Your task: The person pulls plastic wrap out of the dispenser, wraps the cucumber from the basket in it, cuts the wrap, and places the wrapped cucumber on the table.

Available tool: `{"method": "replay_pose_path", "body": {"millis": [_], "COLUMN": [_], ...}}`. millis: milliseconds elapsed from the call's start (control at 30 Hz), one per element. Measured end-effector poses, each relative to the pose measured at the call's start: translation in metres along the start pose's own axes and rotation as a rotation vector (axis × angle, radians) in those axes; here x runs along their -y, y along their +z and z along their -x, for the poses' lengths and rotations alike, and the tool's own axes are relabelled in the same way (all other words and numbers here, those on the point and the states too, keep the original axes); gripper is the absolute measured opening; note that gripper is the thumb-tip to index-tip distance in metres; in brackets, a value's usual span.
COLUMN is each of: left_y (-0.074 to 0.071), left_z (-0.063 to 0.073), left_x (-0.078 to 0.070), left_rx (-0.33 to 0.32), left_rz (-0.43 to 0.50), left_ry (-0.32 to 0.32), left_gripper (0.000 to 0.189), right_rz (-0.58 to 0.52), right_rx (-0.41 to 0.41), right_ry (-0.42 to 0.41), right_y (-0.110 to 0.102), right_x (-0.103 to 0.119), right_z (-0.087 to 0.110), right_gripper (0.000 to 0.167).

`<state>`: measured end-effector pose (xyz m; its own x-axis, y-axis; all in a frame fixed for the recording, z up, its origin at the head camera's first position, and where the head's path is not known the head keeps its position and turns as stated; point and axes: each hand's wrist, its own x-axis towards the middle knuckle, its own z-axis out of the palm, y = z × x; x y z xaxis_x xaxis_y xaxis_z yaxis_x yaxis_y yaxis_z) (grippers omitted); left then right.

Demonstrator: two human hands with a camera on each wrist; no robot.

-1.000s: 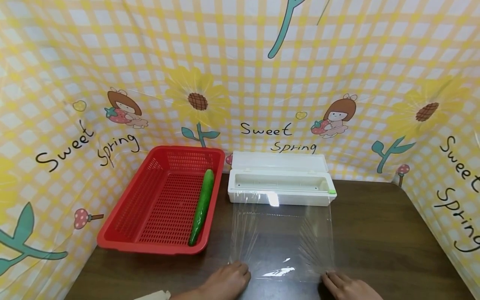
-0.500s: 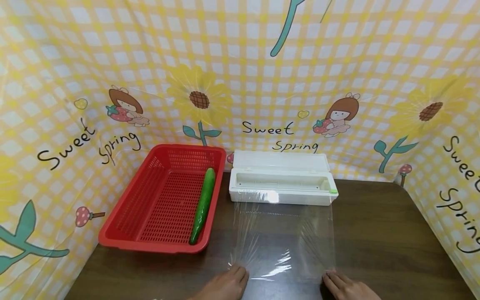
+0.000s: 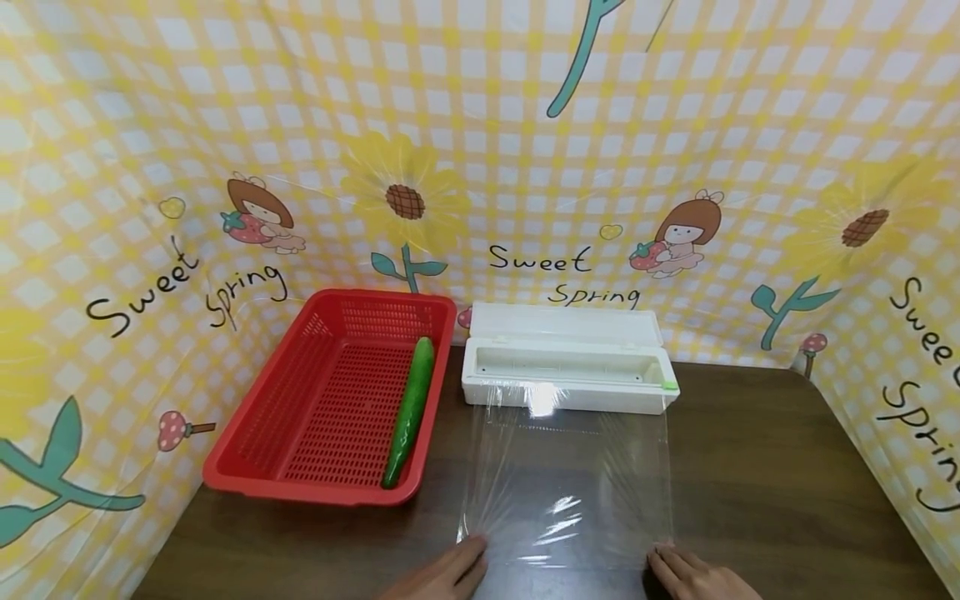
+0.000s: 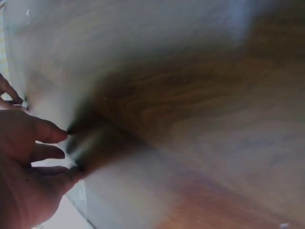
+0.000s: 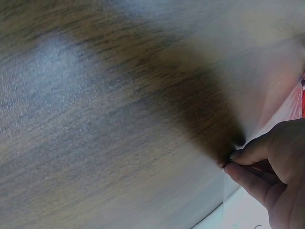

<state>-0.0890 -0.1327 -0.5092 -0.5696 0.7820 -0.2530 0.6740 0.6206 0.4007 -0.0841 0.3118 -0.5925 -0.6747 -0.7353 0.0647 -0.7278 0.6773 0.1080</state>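
Observation:
A sheet of clear plastic wrap stretches over the brown table from the white wrap dispenser toward me. The dispenser's lid stands raised at the back. At the sheet's near left corner, my left hand touches the film with fairly straight fingers; in the left wrist view its thumb and fingertips are apart. My right hand pinches the near right corner between thumb and forefinger. Creases run through the film near the left hand.
To the left stands a red plastic basket with a cucumber along its right side. A green slider sits at the dispenser's right end. Checked cloth walls the table at back and sides.
My left hand's fingers have straightened from a more bunched grip at the film's corner. The right hand stays at its corner. The head view has shifted slightly.

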Motion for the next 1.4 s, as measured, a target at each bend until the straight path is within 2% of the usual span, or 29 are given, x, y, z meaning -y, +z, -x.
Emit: {"method": "replay_pose_path", "body": {"millis": [100,167,300,367,467,567,633,700,800,867,933,1067,1133,1233,1400], "left_y": [0.005,0.008,0.015,0.018,0.021,0.022,0.021,0.019,0.016,0.014,0.011,0.005,0.002,-0.001,-0.006], "left_z": [0.007,0.009,0.013,0.014,0.015,0.018,0.019,0.019,0.019,0.019,0.018,0.017,0.016,0.016,0.016], "left_x": [0.006,0.010,0.017,0.020,0.025,0.028,0.029,0.029,0.027,0.026,0.025,0.022,0.021,0.022,0.021], "left_rx": [0.014,-0.007,-0.083,-0.109,-0.127,-0.099,-0.072,-0.048,-0.048,-0.049,-0.035,0.020,0.048,0.071,0.086], "left_rz": [0.062,0.025,-0.088,-0.120,-0.152,-0.146,-0.134,-0.127,-0.145,-0.150,-0.144,-0.091,-0.064,-0.050,-0.003], "left_ry": [0.031,0.082,0.169,0.195,0.209,0.189,0.167,0.146,0.135,0.123,0.099,0.035,0.005,-0.025,-0.077], "left_gripper": [0.080,0.078,0.075,0.074,0.073,0.073,0.074,0.076,0.076,0.077,0.078,0.081,0.083,0.086,0.089], "right_rz": [-0.035,-0.052,-0.038,-0.004,0.063,0.111,0.132,0.093,0.049,0.016,0.008,0.044,0.075,0.107,0.106], "right_rx": [0.039,0.064,0.058,0.013,-0.104,-0.238,-0.265,-0.224,-0.142,-0.121,-0.140,-0.214,-0.263,-0.316,-0.326], "right_ry": [0.011,0.018,0.042,0.045,0.020,-0.020,-0.028,-0.016,0.026,0.030,0.016,-0.052,-0.078,-0.096,-0.097], "right_y": [-0.003,-0.004,0.003,0.009,0.014,0.016,0.020,0.022,0.022,0.013,-0.004,-0.044,-0.057,-0.064,-0.062], "right_x": [0.000,0.000,-0.001,-0.002,-0.003,-0.005,-0.008,-0.009,-0.010,-0.008,-0.004,0.004,0.007,0.007,0.006], "right_z": [0.000,0.000,0.003,0.005,0.007,0.006,0.006,0.005,0.005,0.001,-0.004,-0.019,-0.025,-0.029,-0.030], "right_gripper": [0.067,0.067,0.067,0.066,0.066,0.067,0.068,0.070,0.074,0.076,0.075,0.073,0.076,0.076,0.076]}}
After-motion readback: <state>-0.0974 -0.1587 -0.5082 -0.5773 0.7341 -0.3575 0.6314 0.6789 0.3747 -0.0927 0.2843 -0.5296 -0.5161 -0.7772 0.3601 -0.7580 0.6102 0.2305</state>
